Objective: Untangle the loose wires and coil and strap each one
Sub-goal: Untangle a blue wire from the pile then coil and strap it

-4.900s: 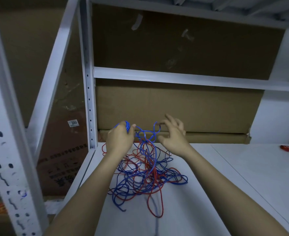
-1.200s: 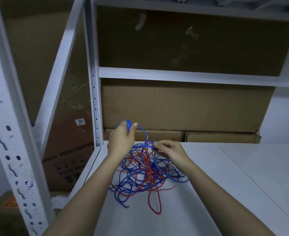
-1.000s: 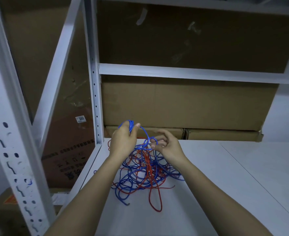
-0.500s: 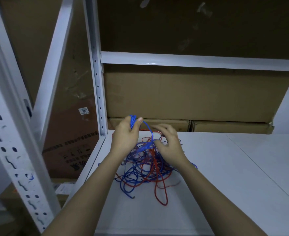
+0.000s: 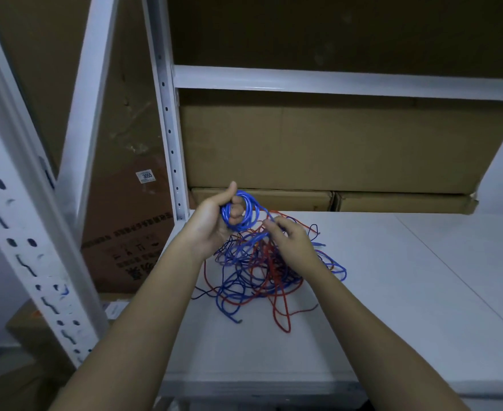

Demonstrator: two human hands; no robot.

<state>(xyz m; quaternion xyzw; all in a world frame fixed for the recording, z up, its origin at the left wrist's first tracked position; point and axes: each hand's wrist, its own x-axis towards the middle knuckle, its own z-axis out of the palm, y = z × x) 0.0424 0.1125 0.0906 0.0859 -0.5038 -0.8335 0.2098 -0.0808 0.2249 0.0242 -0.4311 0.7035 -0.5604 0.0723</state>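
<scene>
The left hand (image 5: 214,223) is raised above the far left corner of the white shelf (image 5: 392,292), its grip clamped on a small coil of blue wire (image 5: 245,212): the thumb points up along the coil's left side and the fingers curl through the loops. The coil hangs clear of the shelf surface.

From the right side of that grip one blue strand runs down and to the right, into the right hand (image 5: 288,237). The right hand sits just beside and slightly below the left, its fingertips pinched together on the strand near where it leaves the coil.

Directly under both grips, and spreading toward the person, lies the tangle of loose wires (image 5: 259,271), blue and red strands crossed over one another on the shelf. The right wrist is over the tangle's right part. A red loop (image 5: 282,318) trails out from the tangle's near edge, and a blue end (image 5: 238,320) lies just to its left.

Beyond the hands, cardboard boxes (image 5: 333,149) stand against the back of the shelf. To the left of the left hand a white perforated upright (image 5: 170,137) of the rack rises, with another carton (image 5: 131,226) bearing a small label behind it.
</scene>
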